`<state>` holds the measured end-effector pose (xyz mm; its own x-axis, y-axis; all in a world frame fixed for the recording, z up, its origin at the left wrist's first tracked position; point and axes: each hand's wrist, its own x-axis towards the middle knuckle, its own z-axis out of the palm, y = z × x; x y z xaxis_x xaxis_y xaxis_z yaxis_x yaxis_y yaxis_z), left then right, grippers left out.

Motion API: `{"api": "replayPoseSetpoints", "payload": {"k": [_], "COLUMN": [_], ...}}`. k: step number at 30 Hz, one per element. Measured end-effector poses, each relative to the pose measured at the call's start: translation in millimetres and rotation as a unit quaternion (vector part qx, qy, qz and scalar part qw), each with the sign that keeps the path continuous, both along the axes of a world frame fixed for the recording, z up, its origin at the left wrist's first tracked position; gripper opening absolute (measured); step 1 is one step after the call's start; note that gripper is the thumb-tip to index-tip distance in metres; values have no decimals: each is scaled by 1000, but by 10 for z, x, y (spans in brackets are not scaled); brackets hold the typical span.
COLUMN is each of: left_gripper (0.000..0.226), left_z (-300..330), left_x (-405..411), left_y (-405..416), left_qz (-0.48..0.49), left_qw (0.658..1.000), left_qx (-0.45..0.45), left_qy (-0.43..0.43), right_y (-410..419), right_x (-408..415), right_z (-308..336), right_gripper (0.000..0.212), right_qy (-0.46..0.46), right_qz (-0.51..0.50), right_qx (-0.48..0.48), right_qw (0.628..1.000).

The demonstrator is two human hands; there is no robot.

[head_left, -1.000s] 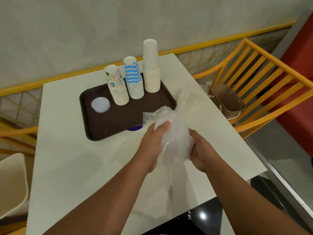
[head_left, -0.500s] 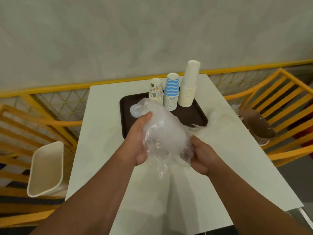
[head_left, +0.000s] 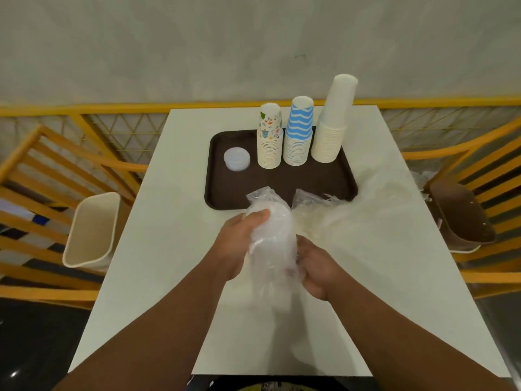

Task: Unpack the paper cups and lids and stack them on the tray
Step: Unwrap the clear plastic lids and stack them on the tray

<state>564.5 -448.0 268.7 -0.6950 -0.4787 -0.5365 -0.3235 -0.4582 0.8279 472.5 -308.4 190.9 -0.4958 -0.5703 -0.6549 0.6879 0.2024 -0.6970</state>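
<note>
Holding a clear plastic sleeve of lids [head_left: 272, 241] above the white surface [head_left: 158, 249], the left hand [head_left: 239, 244] curls its fingers [head_left: 258, 218] around the sleeve's upper part while the right hand [head_left: 315, 266] grips its lower side. Beyond them sits a dark brown tray [head_left: 324, 179] carrying a small stack of lids [head_left: 236, 158] and three upside-down cup stacks in a row: patterned cups [head_left: 269, 136], blue wavy cups [head_left: 299, 131] and plain white cups [head_left: 334, 119]. Crumpled clear wrapping [head_left: 332, 213] lies just right of the hands.
</note>
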Motion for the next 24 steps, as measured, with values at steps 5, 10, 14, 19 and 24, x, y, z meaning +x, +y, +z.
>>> {"api": "replayPoseSetpoints", "payload": {"k": [5, 10, 14, 19, 24], "left_gripper": [14, 41, 46, 36, 28], "left_z": [-167, -266, -269, -198, -127], "left_x": [55, 132, 179, 138, 137], "left_y": [5, 4, -24, -27, -21], "left_qz": [-43, -89, -122, -125, -125], "left_qw": [996, 987, 976, 976, 976], "left_qx": [-75, -117, -164, -171, -175], "left_qy": [-33, -67, -77, -61, -36], "right_y": [-7, -13, -24, 32, 64], "right_x": [71, 180, 169, 119, 112], "right_z": [-151, -179, -210, -237, -198], "right_gripper": [25, 27, 29, 30, 29], "right_qy": [46, 174, 275, 230, 230], "right_qz": [62, 120, 136, 88, 77], "right_qx": [23, 87, 164, 158, 150], "right_qw": [997, 973, 937, 956, 959]}}
